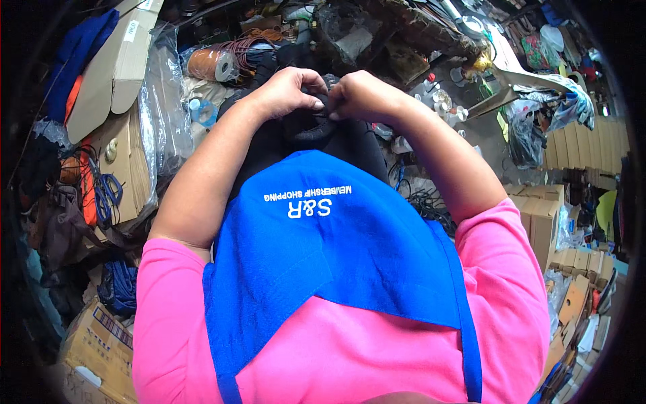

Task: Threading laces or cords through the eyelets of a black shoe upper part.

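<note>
Above my lap, both hands work close together on a dark black item [311, 132] with a rounded, ridged-looking edge; its kind cannot be made out against my dark clothing. My left hand [291, 92] is closed, with thumb and fingers pinching the item's upper part. On the other side my right hand [363, 96] is also closed, its fingertips pinched at the same dark piece a short way from the left ones. The fingers partly hide what they grip. A blue apron [350, 249] with white lettering spreads over my front, below the hands.
A spool of orange-brown cord [211, 64] lies beyond my left forearm. Blue-handled scissors [108, 196] rest by cardboard sheets [129, 57] at left. Small white containers [444, 104] lie beyond my right arm. Cardboard boxes [538, 215] stand at right, another carton [97, 347] at lower left.
</note>
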